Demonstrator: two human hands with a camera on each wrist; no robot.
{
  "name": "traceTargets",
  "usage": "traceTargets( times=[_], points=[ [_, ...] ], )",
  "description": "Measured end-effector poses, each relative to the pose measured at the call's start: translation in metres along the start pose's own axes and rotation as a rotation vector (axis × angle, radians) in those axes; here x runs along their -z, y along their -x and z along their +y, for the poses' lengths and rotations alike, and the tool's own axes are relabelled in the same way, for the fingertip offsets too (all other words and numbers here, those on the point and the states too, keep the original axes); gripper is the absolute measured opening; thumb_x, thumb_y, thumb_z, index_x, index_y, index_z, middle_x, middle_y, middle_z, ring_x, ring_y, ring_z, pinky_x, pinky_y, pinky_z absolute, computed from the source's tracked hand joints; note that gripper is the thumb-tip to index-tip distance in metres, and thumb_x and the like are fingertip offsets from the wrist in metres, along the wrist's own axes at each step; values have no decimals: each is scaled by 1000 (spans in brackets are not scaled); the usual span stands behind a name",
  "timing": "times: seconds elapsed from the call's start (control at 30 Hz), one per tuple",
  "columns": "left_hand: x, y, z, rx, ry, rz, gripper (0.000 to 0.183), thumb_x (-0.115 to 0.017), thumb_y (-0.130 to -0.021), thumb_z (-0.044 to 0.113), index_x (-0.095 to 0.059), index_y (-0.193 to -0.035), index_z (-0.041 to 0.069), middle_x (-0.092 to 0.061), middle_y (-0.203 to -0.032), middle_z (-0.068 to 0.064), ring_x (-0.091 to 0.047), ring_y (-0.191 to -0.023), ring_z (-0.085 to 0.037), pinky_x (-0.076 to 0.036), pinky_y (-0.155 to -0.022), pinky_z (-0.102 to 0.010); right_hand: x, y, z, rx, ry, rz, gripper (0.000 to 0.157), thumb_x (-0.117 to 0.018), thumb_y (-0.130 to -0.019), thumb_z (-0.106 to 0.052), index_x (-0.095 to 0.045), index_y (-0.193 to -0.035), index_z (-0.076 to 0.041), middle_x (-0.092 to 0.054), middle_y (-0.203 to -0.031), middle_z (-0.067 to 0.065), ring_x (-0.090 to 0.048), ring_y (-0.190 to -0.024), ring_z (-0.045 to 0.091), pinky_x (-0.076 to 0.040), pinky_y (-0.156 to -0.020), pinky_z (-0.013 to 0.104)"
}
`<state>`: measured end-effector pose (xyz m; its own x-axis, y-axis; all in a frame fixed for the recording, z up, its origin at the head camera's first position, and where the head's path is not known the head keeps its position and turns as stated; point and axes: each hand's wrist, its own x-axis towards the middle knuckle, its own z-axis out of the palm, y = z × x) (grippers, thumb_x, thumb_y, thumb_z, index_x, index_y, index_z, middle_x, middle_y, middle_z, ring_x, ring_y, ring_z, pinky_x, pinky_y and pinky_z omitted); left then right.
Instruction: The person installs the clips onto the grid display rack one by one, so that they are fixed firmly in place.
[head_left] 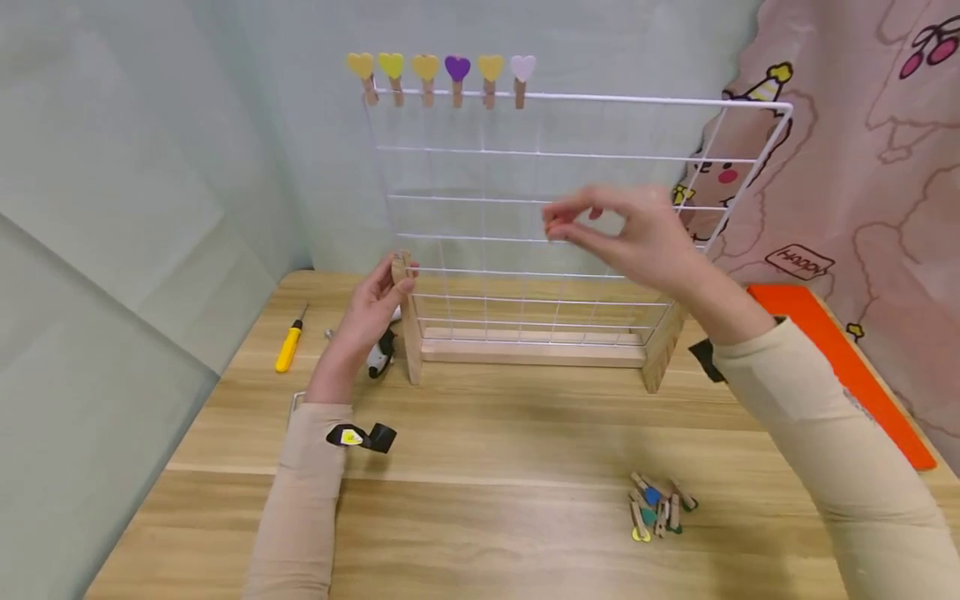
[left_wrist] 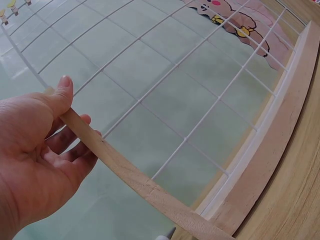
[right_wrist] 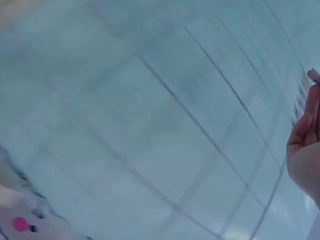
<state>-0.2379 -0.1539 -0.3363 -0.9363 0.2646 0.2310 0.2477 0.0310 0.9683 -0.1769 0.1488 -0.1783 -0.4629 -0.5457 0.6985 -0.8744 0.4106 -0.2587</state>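
A white wire grid rack (head_left: 537,154) stands upright in a wooden base (head_left: 532,348). My left hand (head_left: 371,304) grips the top of the rack's left wooden post (head_left: 409,333); in the left wrist view the thumb lies over the post (left_wrist: 125,165) and fingers come round behind. Raised before the grid, my right hand (head_left: 630,233) pinches a small clothespin, mostly hidden by the fingertips; a blurred bit of the clothespin (right_wrist: 313,75) shows at the right wrist view's edge. Several heart-topped clothespins (head_left: 457,79) sit along the left part of the top bar.
A pile of clothespins (head_left: 660,507) lies on the table (head_left: 487,517) at front right. On the left are a yellow screwdriver (head_left: 289,343) and a black-and-white tool (head_left: 380,357), partly hidden. An orange board (head_left: 832,358) lies at right, by a pink patterned cloth (head_left: 862,167).
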Motion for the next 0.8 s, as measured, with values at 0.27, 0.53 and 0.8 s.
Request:
traceTargets(
  times=[0.27, 0.53, 0.8],
  points=[
    [-1, 1, 1, 21, -30, 7, 57, -49, -86, 34, -23, -137, 28, -37, -135, -3, -34, -123, -12, -29, -101, -31, 34, -71, -30, -305, -1, 178, 24, -59, -82, -14, -62, -102, -2, -64, -86, -2, -53, -78, 9, -37, -67, 18],
    [-2, 2, 2, 7, -17, 13, 54, -49, -86, 33, -27, -136, 27, -38, -134, -4, -35, -122, -12, -30, -100, -33, 44, -99, -14, -553, -298, 237, 25, -63, -76, -18, -61, -98, -6, -59, -91, 3, -51, -80, 14, -39, -69, 21],
    [-2, 1, 4, -4, -4, 7, 53, -49, -87, 31, -28, -135, 27, -38, -133, -6, -36, -122, -14, -30, -100, -34, 51, -103, 2, -605, -411, 196, 21, -64, -76, -17, -60, -92, -3, -56, -84, 7, -44, -66, 16, -36, -50, 19]
  ],
)
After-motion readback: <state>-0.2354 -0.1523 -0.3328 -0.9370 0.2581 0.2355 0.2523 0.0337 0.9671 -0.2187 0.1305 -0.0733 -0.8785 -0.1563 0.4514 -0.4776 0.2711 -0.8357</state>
